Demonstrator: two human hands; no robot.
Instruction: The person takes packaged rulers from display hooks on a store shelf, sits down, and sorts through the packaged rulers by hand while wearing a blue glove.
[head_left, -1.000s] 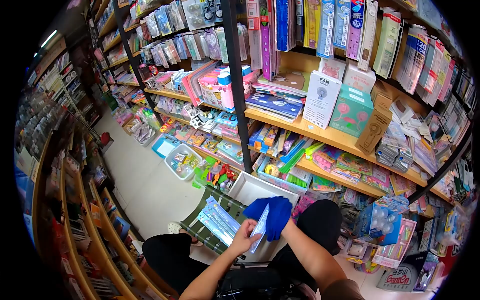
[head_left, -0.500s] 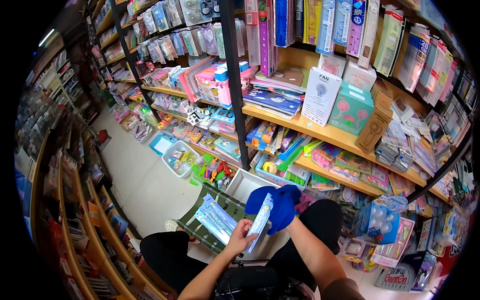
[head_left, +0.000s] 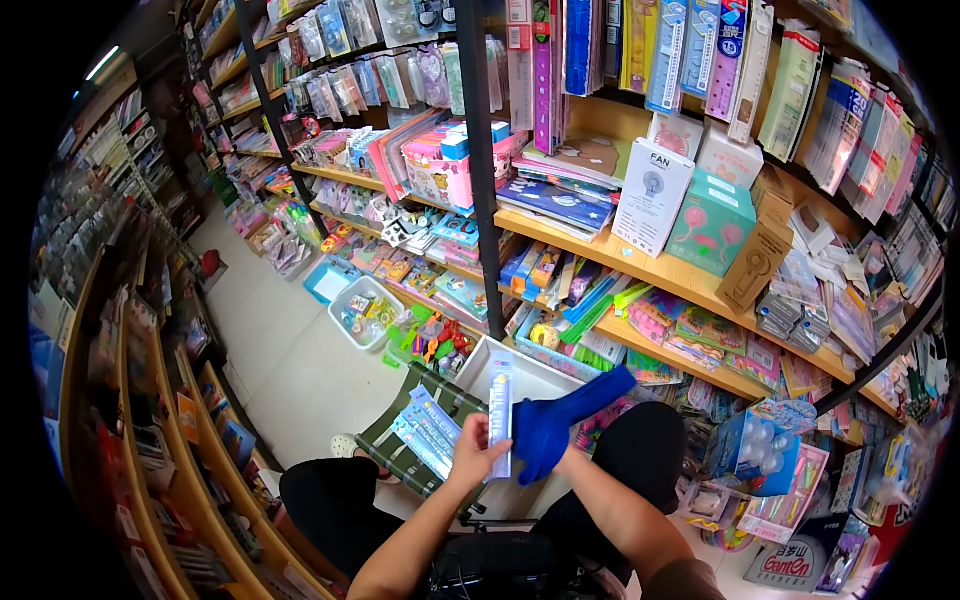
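My left hand (head_left: 480, 452) is closed on the lower part of a packaged ruler (head_left: 500, 400), pale blue and standing nearly upright. Just right of it, a blue cloth (head_left: 545, 435) is bunched in my right hand (head_left: 572, 466) and hides most of its fingers. One end of the cloth sticks out to the upper right. The cloth lies close against the ruler's right edge; I cannot tell if they touch. Several more packaged rulers (head_left: 428, 432) lie fanned on a green folding stool (head_left: 395, 410), left of my left hand.
Behind my hands stands a white box (head_left: 490, 368). Past it are a clear tub (head_left: 365, 312) of small items and colourful toys (head_left: 440, 340) on the floor. Stocked shelves (head_left: 660, 262) rise ahead, holding a fan box (head_left: 652, 195). Bookshelves (head_left: 150, 440) line the left.
The ruler in my left hand has turned from leaning right to nearly upright and shifted left. The blue cloth has changed shape, its loose end now swung out to the right.
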